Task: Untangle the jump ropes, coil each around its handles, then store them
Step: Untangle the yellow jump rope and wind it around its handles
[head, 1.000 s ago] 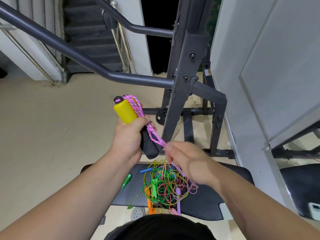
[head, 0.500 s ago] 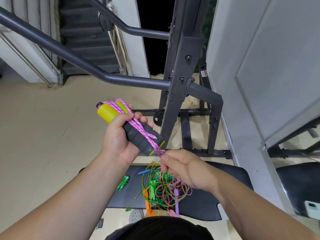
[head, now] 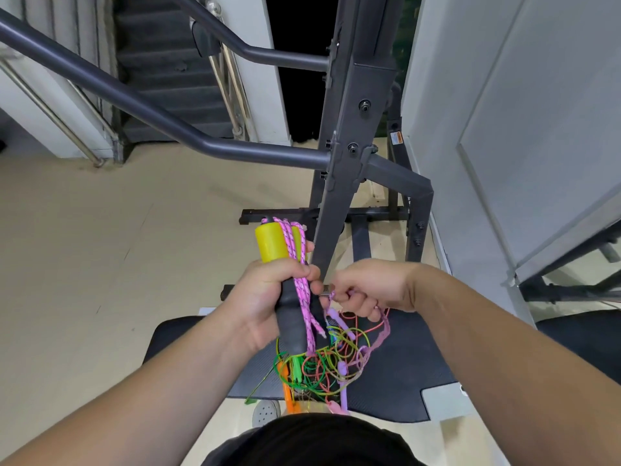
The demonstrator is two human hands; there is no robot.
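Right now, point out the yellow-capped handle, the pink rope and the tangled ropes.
yellow-capped handle (head: 270, 243), head view, on the yellow cap.
pink rope (head: 305, 314), head view, strands along the handle.
tangled ropes (head: 317, 366), head view, middle of the loops.

Soft, even indoor light; wide-angle view, mostly sharp.
Shadows on the floor are faint; the doorway at top centre is pure black. The bars bow toward the frame edges; the lower corners are stretched.

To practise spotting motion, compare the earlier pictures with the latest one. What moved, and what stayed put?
The left hand swung the handles from tilted back to upright, yellow end up. The right hand, pinching the pink rope, came from below the handles to beside them. Unchanged: both grips, and the tangle on the pad.
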